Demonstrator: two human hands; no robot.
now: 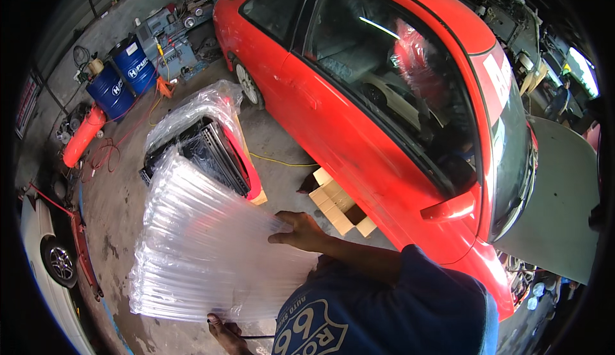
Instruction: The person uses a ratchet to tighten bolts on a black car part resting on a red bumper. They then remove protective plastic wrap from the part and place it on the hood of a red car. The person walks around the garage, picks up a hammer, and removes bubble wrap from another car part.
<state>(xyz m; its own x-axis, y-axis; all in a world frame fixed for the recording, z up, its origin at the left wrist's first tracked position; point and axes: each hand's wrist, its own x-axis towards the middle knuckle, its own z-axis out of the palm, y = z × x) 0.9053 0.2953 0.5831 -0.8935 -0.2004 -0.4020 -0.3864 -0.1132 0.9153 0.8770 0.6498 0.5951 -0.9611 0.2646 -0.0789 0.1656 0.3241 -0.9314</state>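
A wide sheet of clear air-column bubble wrap [211,240] spreads out in front of my body, its inflated ribs fanning toward the left. My right hand [300,231] grips its upper edge, thumb and fingers closed on the plastic. Down at the lower edge, my left hand [225,334] pinches the wrap, partly cut off by the picture's bottom. Just beyond the sheet lies a bulky item [214,153] with black slotted metal rails and a red rim, partly covered in thin clear plastic. The wrap overlaps its near side and hides part of it.
A red car [359,137] stands close on my right, an open cardboard box [336,204] beside its door. Blue drums [110,92], a red tank [83,137] and hoses sit at the far left. A white car [48,252] and red floor jack [84,252] are at left.
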